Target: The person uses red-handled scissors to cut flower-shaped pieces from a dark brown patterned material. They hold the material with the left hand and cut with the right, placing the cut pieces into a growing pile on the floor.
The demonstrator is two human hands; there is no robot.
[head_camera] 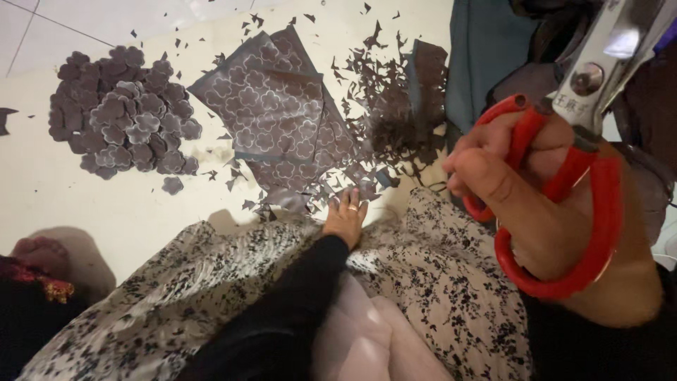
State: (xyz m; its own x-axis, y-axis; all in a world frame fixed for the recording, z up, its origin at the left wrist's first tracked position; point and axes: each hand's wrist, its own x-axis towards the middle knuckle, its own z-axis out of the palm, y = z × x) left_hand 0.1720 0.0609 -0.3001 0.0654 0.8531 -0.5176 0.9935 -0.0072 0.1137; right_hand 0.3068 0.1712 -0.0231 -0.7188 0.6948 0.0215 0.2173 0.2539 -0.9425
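The right hand [543, 204] sits at 3 o'clock in the head view, close to the camera; its fingers are threaded through and clenched on the red handles of the scissors [564, 176], whose metal blades run up toward 1 o'clock and leave the picture, so the pictures do not show whether the blades are apart or together. The left hand [345, 219], in a black sleeve and wearing a ring, reaches to the centre of the view; its fingertips rest on the near edge of the patterned fabric sheet [275, 120], and whether they pinch the cloth or only press it cannot be told. The sheet lies flat on the pale floor [84, 190] from the centre toward 12 o'clock; it is dark with printed flower outlines. A pile of cut flower shapes [123, 109] lies at 10 o'clock, well apart from both hands; one loose flower lies just beside it. Dark fabric scraps [395, 106] are scattered from 12 to 2 o'clock, thickest beside the sheet's right edge. A floral skirt [430, 282] covers the lap from 5 to 8 o'clock.
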